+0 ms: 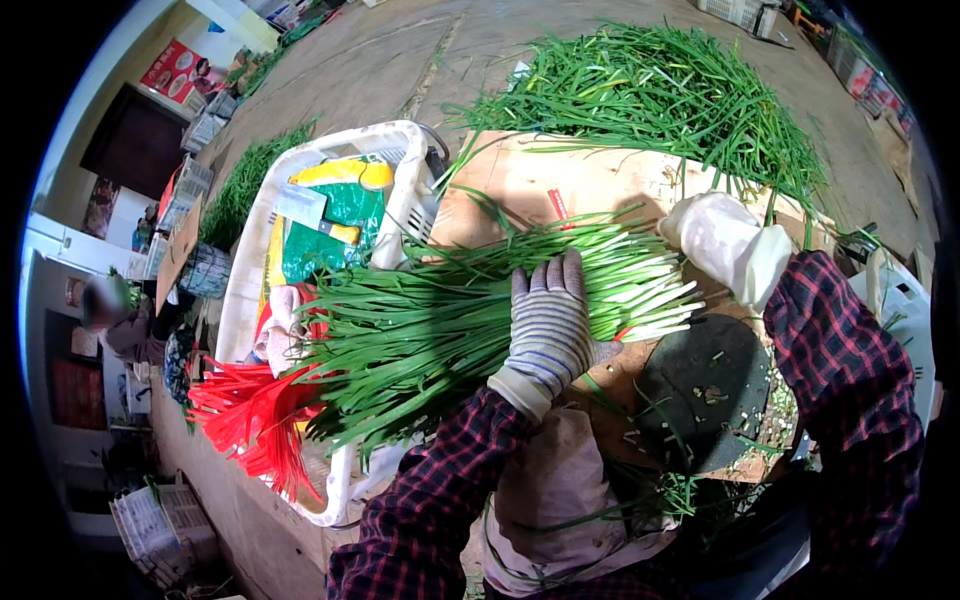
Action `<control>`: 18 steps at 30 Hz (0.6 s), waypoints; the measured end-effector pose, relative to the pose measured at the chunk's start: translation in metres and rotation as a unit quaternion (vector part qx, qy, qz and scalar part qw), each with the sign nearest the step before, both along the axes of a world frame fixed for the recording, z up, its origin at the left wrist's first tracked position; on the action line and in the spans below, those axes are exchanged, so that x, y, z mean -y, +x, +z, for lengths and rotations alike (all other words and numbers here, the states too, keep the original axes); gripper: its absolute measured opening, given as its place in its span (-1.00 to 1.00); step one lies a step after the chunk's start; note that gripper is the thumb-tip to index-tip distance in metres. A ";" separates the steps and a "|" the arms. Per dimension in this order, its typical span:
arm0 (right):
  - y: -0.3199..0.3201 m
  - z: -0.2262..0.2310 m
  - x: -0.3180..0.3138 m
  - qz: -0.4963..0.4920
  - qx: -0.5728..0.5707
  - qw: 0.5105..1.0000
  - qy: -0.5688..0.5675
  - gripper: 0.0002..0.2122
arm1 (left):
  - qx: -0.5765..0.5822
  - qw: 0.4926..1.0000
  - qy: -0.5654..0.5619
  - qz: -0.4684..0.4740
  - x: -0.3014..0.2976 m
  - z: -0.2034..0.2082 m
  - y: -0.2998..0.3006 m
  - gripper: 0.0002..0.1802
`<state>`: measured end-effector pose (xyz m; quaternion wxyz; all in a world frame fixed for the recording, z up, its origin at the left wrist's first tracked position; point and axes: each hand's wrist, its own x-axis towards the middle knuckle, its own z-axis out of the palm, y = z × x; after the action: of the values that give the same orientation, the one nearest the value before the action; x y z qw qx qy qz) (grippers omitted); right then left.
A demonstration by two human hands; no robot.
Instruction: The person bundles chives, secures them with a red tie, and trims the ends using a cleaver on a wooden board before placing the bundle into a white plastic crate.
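Pale cloth [550,490] is positioned over the lap, below the plaid sleeves. Above it, the left hand [550,325], gloved in a striped knit, is laid palm down on the bundle [420,325] of long greens. Its fingers are extended flat and held close together, with the thumb set out to the right. The bundle is pressed from above, near its pale stem ends.

The bundle is laid crosswise on the desk [600,185]. Its stem ends are directed right, and its leaves are extended left over the crate [400,150]. A red strip [557,205] is exposed beyond the bundle's far edge.

The right hand [712,238], in a whitish glove, is located just beyond the stem ends. Its fingers are partly hidden; whether anything is pinched cannot be told. A dark disc [705,390] is placed on the desk to the right of the bundle's near side, with cut bits scattered over it.

In the crate, a green and yellow bag [350,205] is carried, with a blade [300,205] rested on it. Red ribbons [260,410] are draped over the crate's near side.

Beyond the desk, a pile [660,100] of loose greens is heaped. Far left, a red sign [172,70] is mounted on the wall; pale lettering and round pictures are borne on it.
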<state>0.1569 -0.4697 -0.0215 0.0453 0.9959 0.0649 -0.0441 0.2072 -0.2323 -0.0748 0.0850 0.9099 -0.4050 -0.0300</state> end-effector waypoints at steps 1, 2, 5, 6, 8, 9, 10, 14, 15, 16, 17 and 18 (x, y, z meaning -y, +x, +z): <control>-0.001 0.001 0.005 -0.028 -0.007 0.999 -0.031 -0.85 | -0.002 1.000 0.005 0.001 0.000 0.000 0.000 0.38; -0.001 0.001 0.013 -0.057 -0.015 0.996 -0.062 -0.85 | -0.005 1.000 0.011 0.002 0.000 -0.002 0.001 0.37; -0.014 0.032 0.056 -0.144 0.045 0.987 -0.057 -0.83 | 0.007 1.000 0.010 -0.001 -0.003 -0.001 0.000 0.33; -0.016 0.054 0.075 -0.254 0.059 0.965 0.017 -0.83 | 0.015 1.000 0.001 -0.004 -0.003 0.001 -0.001 0.32; -0.031 0.066 0.131 -0.355 0.127 0.922 -0.087 -0.79 | 0.040 0.998 -0.037 -0.007 -0.001 -0.002 -0.008 0.24; -0.031 0.076 0.124 -0.381 0.125 0.908 -0.117 -0.75 | 0.047 0.998 -0.046 -0.009 -0.001 0.000 -0.011 0.22; -0.031 0.081 0.118 -0.408 0.119 0.893 -0.145 -0.70 | 0.054 0.997 -0.055 -0.010 0.000 -0.002 -0.013 0.19; -0.015 0.032 -0.009 -0.201 0.068 0.952 0.219 -0.72 | 0.085 0.992 -0.096 -0.015 -0.008 -0.013 -0.021 0.12; -0.004 0.015 -0.015 -0.186 0.004 0.957 0.222 -0.73 | 0.096 0.990 -0.100 -0.018 -0.009 -0.015 -0.022 0.11; -0.002 0.012 -0.027 -0.198 0.009 0.913 0.356 -0.71 | 0.088 0.992 -0.094 -0.011 -0.008 -0.012 -0.025 0.06; 0.003 -0.003 -0.029 -0.175 0.040 0.926 0.331 -0.71 | 0.100 0.989 -0.110 -0.016 -0.009 -0.013 -0.028 0.04; 0.005 -0.008 -0.033 -0.186 0.018 0.926 0.328 -0.72 | 0.108 0.986 -0.124 -0.021 -0.011 -0.016 -0.031 0.02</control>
<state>0.1619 -0.4371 -0.0299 -0.2919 0.9499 -0.1116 -0.0098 0.1758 -0.2210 -0.0906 0.1524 0.8813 -0.4317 0.1172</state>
